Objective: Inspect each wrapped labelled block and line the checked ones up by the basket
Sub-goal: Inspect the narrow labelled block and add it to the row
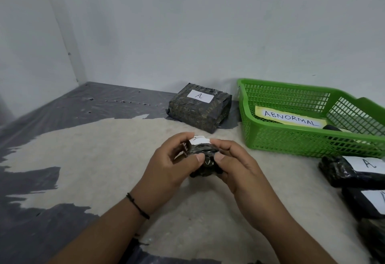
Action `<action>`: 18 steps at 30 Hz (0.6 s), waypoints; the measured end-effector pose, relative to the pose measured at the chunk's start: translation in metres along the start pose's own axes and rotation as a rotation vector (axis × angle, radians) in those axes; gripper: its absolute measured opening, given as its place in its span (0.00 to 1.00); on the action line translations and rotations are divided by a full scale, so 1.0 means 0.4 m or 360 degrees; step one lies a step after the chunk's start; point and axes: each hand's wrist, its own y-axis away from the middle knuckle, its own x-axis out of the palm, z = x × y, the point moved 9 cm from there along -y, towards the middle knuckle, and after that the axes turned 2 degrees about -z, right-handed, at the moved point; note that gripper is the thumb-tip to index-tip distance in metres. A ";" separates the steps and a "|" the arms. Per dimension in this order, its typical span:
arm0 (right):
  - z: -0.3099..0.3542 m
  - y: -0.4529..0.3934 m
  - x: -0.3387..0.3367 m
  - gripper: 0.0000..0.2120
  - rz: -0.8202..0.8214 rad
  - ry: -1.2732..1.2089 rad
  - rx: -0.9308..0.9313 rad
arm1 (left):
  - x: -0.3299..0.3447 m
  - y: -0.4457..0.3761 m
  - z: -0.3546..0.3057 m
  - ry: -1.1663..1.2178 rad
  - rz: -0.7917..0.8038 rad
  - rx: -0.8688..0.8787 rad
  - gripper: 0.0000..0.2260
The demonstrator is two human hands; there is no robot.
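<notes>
Both hands hold one small wrapped block in the air, a little above the pale surface, in the middle of the view. The left hand grips it from the left side and the right hand from the right; the thumbs press on the near face and the other fingers curl over the top. The block is wrapped in dark shiny plastic and carries a white label on its upper side. A mark is written on this label, but the fingers cover most of it, so I cannot read it with certainty. A thin black band sits on the left wrist.

Behind the hands, one larger dark block with the label "A" lies flat near the wall, just beside the left end of the green basket. Inside the basket lies a yellow paper with the word "ABNORMAL", and a dark object shows partly next to it. In front of the basket, at the right edge, more dark blocks lie close together; the nearest to the basket shows "A". The surface is partly pale and partly covered with grey film.
</notes>
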 end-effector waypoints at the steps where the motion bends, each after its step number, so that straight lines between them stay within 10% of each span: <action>1: 0.000 -0.001 -0.003 0.09 -0.0012 -0.0006 0.0015 | -0.002 0.000 -0.001 0.0019 -0.0008 0.0000 0.26; 18: 0.042 0.008 -0.011 0.17 -0.0143 0.0121 -0.0316 | 0.013 0.008 0.063 0.0728 -0.0068 -0.0655 0.41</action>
